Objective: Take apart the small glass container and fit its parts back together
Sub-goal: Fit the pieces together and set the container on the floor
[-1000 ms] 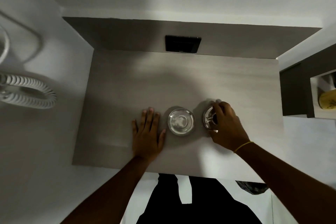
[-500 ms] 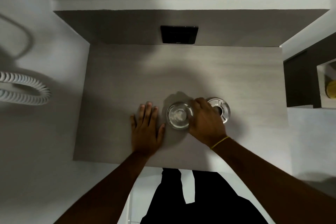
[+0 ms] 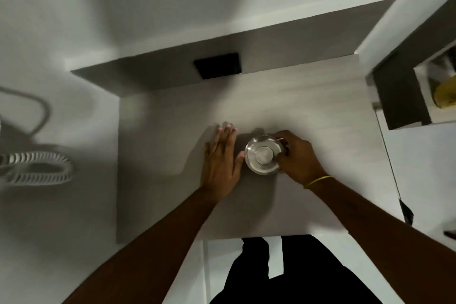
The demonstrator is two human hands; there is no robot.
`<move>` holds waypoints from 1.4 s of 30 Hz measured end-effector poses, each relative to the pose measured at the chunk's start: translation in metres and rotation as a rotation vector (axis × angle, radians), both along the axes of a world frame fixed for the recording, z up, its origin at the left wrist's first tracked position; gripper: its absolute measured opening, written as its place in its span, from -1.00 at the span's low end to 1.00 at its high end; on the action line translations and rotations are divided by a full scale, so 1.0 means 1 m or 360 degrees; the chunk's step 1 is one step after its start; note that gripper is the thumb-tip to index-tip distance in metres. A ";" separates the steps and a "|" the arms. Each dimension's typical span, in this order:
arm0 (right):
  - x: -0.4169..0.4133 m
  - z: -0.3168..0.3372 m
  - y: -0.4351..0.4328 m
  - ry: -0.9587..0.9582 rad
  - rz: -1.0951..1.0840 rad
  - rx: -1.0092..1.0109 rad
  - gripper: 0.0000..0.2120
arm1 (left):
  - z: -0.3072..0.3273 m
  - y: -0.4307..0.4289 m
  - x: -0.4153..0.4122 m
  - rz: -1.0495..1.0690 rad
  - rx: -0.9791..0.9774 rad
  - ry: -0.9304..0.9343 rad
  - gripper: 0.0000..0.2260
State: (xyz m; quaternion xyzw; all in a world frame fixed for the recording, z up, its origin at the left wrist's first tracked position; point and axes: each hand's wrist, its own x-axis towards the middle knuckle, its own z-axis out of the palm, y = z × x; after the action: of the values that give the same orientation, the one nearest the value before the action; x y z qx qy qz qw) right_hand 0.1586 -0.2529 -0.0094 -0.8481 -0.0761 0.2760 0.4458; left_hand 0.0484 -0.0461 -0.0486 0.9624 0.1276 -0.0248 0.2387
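Lid (image 3: 263, 155) looks seated on the jar (image 3: 254, 168), right hand (image 3: 299, 158) gripping its rim, left hand (image 3: 220, 158) flat beside it; I'd press down gently and evenly.

Small round clear glass container (image 3: 264, 155): glossy, smooth, bright reflections, domed lid with central knob. Pale grey wood-grain worktop (image 3: 296, 106): matt, faint streaked pattern. White coiled cord (image 3: 37, 168): ribbed plastic. Thin yellow thread band (image 3: 317, 181) at right wrist: looks like cloth
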 end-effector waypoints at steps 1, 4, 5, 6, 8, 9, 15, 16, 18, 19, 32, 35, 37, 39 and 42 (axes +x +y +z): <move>0.005 0.000 -0.021 -0.0004 -0.0100 0.0025 -0.56 | 0.005 -0.012 0.018 -0.0076 -0.0002 -0.0030 -0.42; 0.018 -0.003 -0.087 0.0044 -0.0403 0.0097 -0.57 | 0.014 -0.064 0.067 -0.0343 0.0029 -0.0128 -0.45; 0.020 -0.004 -0.112 0.0087 -0.0517 0.0147 -0.54 | 0.016 -0.084 0.079 -0.0434 0.0020 -0.0127 -0.45; 0.021 -0.006 -0.142 0.0123 -0.0654 0.0192 -0.52 | 0.017 -0.111 0.092 -0.0544 0.0002 -0.0118 -0.45; 0.018 -0.010 -0.201 0.0145 -0.0905 0.0242 -0.50 | 0.016 -0.166 0.113 -0.0761 -0.0035 -0.0065 -0.45; 0.013 -0.012 -0.227 0.0165 -0.1009 0.0279 -0.49 | 0.016 -0.190 0.121 -0.0854 -0.0045 -0.0038 -0.45; -0.043 -0.039 -0.380 0.0177 -0.1656 0.0267 -0.43 | 0.003 -0.354 0.112 -0.1505 -0.0201 0.0146 -0.43; -0.058 -0.048 -0.402 0.0184 -0.1752 0.0242 -0.44 | -0.003 -0.381 0.101 -0.1605 -0.0258 0.0186 -0.43; -0.083 -0.068 -0.432 0.0201 -0.1882 0.0154 -0.44 | -0.017 -0.419 0.074 -0.1766 -0.0341 0.0241 -0.42; -0.096 -0.084 -0.444 0.0197 -0.1928 0.0084 -0.44 | -0.028 -0.435 0.058 -0.1827 -0.0373 0.0251 -0.42; -0.114 -0.288 -0.459 -0.0342 -0.0831 -0.1055 -0.14 | -0.176 -0.402 -0.045 -0.1942 -0.0112 0.0640 -0.32; -0.106 -0.321 -0.454 -0.0412 -0.0660 -0.1091 -0.23 | -0.189 -0.386 -0.052 -0.1851 -0.0054 0.0729 -0.21; -0.105 -0.342 -0.453 -0.0356 -0.0573 -0.1166 -0.24 | -0.194 -0.386 -0.057 -0.1816 -0.0084 0.0745 -0.18; -0.104 -0.359 -0.455 -0.0250 -0.0483 -0.1229 -0.26 | -0.199 -0.391 -0.062 -0.1828 -0.0132 0.0717 -0.16; -0.103 -0.378 -0.456 -0.0153 -0.0306 -0.1283 -0.25 | -0.205 -0.400 -0.066 -0.1761 -0.0155 0.0680 -0.15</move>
State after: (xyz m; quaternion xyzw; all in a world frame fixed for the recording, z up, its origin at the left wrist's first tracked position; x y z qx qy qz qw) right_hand 0.0553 -0.7087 -0.3871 -0.9699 0.0968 0.2009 0.0976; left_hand -0.0179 -0.4456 -0.2537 0.8475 -0.3489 -0.3446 0.2031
